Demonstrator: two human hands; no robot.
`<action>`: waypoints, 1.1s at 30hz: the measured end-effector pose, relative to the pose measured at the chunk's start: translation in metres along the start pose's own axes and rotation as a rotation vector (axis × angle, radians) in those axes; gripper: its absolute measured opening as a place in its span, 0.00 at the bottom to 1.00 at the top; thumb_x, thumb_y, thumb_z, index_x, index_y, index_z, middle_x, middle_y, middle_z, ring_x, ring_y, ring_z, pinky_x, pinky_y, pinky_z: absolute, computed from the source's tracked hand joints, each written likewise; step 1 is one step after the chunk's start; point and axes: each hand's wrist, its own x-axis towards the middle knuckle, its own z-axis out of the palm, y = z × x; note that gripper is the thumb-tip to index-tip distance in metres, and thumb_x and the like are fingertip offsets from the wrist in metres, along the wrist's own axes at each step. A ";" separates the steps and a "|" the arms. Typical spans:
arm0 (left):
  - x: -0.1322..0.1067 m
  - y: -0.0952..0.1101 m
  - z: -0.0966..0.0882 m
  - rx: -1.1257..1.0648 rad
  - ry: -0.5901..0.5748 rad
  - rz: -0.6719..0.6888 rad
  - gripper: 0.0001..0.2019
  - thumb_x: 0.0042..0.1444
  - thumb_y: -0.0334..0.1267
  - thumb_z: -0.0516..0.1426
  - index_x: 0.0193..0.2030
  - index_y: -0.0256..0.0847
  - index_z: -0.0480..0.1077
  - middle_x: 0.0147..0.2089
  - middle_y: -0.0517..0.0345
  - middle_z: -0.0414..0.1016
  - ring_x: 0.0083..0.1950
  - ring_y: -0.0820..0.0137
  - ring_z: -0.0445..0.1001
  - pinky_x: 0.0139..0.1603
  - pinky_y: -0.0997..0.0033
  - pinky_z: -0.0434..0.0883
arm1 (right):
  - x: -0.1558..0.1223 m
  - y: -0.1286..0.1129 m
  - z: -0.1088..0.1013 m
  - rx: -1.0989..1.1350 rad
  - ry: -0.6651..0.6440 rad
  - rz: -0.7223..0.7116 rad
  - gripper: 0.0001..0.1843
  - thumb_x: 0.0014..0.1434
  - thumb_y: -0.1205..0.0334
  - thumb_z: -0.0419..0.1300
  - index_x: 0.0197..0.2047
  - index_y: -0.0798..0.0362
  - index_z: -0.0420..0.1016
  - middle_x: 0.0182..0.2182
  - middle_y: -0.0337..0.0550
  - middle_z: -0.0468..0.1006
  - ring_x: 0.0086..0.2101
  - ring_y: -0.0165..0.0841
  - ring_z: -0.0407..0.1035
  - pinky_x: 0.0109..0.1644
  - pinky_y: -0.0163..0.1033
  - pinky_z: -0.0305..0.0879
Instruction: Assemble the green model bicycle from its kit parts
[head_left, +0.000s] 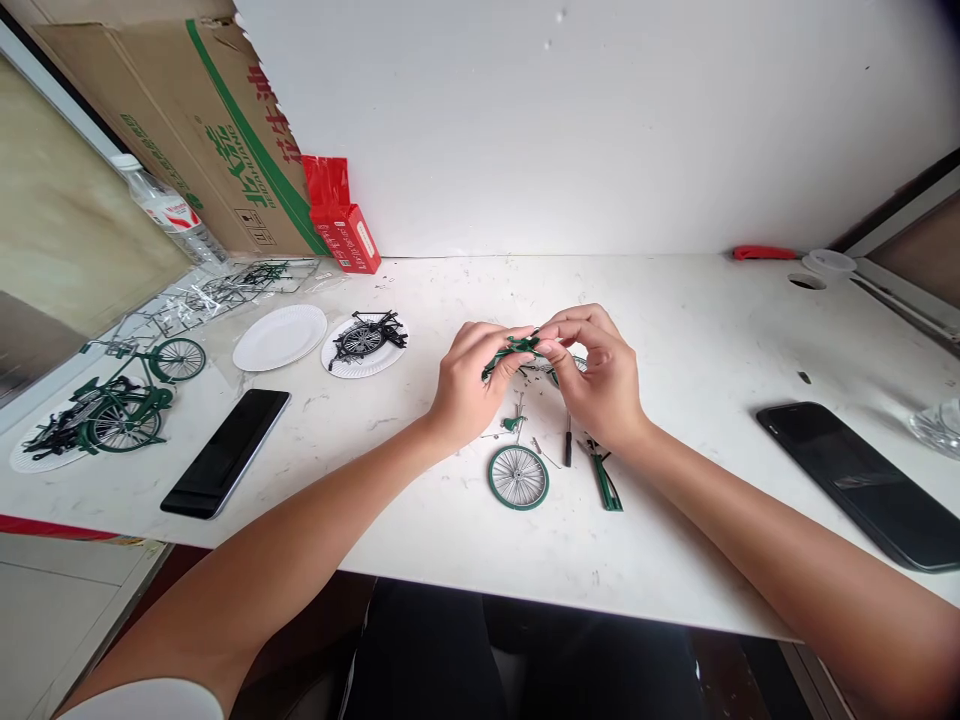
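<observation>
My left hand (469, 385) and my right hand (600, 375) meet above the middle of the white table (675, 330), both pinched on a small green model bicycle frame piece (514, 352). Just below the hands, a loose green-rimmed spoked wheel (518, 477) lies flat on the table. Beside it are a small black screwdriver (568, 443), a green fork-like part (606, 482) and tiny loose bits (514, 424). Part of another wheel (577, 363) shows behind my right hand.
A black phone (226, 452) lies left, another black phone (862, 482) right. Two paper plates (279, 337) sit at the back left, one with black parts (366, 340). A built green model bicycle (124, 395), plastic bags, a bottle, a cardboard box (187, 120) and a red pack (345, 235) fill the far left.
</observation>
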 end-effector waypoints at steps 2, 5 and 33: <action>0.001 0.000 0.000 0.005 -0.009 -0.002 0.12 0.76 0.43 0.62 0.60 0.45 0.82 0.50 0.50 0.85 0.54 0.64 0.82 0.56 0.60 0.81 | 0.000 0.000 0.000 -0.013 0.014 -0.009 0.18 0.75 0.37 0.62 0.45 0.40 0.84 0.46 0.49 0.81 0.49 0.48 0.76 0.55 0.62 0.79; 0.001 0.002 0.000 -0.008 -0.007 0.007 0.12 0.76 0.43 0.63 0.60 0.45 0.82 0.50 0.50 0.85 0.53 0.64 0.82 0.56 0.61 0.81 | -0.001 -0.001 0.000 -0.021 0.047 -0.037 0.17 0.75 0.38 0.63 0.44 0.40 0.84 0.45 0.49 0.81 0.48 0.48 0.76 0.56 0.63 0.78; -0.002 0.001 0.005 -0.234 0.030 -0.149 0.11 0.74 0.44 0.65 0.55 0.41 0.84 0.51 0.50 0.86 0.52 0.66 0.85 0.55 0.67 0.82 | -0.004 0.002 0.005 0.028 0.023 -0.092 0.10 0.78 0.48 0.62 0.51 0.42 0.82 0.49 0.48 0.79 0.52 0.45 0.75 0.54 0.57 0.77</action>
